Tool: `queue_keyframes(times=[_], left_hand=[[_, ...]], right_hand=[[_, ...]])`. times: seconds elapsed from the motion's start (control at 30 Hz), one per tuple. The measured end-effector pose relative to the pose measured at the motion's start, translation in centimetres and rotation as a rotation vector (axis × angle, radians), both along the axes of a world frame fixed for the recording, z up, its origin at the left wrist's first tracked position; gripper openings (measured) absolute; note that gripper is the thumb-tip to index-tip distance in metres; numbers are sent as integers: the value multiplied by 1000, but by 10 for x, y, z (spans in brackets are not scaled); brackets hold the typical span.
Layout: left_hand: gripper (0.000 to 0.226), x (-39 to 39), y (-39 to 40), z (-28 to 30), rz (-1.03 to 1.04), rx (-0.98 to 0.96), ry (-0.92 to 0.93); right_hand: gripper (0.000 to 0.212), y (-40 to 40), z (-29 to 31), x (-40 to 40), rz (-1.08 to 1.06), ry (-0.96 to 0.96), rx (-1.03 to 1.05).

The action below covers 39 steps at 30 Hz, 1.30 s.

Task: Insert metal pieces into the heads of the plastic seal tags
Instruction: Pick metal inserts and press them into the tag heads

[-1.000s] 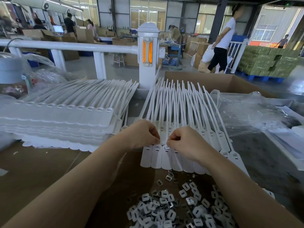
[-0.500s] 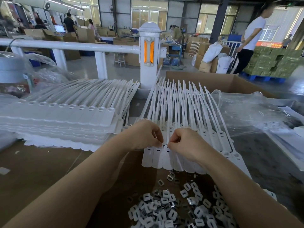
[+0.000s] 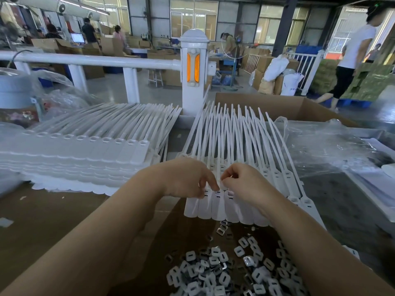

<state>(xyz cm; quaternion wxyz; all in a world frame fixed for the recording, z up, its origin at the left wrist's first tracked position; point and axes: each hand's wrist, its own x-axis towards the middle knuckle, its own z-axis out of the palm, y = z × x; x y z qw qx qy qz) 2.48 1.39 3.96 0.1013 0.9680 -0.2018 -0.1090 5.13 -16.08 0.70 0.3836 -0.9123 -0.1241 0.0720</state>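
- Left hand (image 3: pixel 188 178): palm down over the row of seal tags (image 3: pixel 215 204), forearm entering from lower left. Index finger points down and touches a tag head near the row's middle; the other fingers are curled under. Whether it pinches a metal piece, cannot tell.
- Right hand (image 3: pixel 245 182): just right of the left hand, knuckles up, forearm entering from lower right. Fingers curled, thumb and fingertips pinched together over the same tag heads; any piece between them is too small to make out.
- Fingertips of both hands nearly meet above one tag head.
- Row of seal tags: white, side by side, heads toward the person, tails fanning away toward the white post (image 3: pixel 193 67).
- Metal pieces (image 3: pixel 235 270): loose heap on the brown cardboard (image 3: pixel 53 221), nearer the person than the row.
- Stacked tags (image 3: pixel 85 154): layered pile left of the row.
- Clear plastic sheet (image 3: pixel 333 150): right of the row.
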Motion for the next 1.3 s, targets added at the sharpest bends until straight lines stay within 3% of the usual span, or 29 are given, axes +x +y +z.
queue_keyframes(times=[0.27,0.63,0.87,0.93,1.03,1.13,1.2,1.3], left_hand=[[44,-10,-21,0,15,144,-111],[31,-19,-60,-4,10,400,-278],[11,-16,-49,1,-2,327,-116],[23,-13,-39,3,-11,268,-88],[22,-12,-29,7,-10,112,-125],[12,-15,-31,10,-65,-73,27],[20,-16,-36,9,-116,-75,155],[23,-16,-45,1,-145,-4,205]], right_hand=[[6,0,0,2,-16,15,28],[6,-2,-3,9,-35,23,106],[9,-5,0,8,-43,71,151],[10,-7,3,7,-44,73,138],[11,-8,5,8,-60,86,154],[11,-9,4,8,-70,103,175],[10,-9,3,8,-71,102,185],[11,-9,3,7,-61,84,169]])
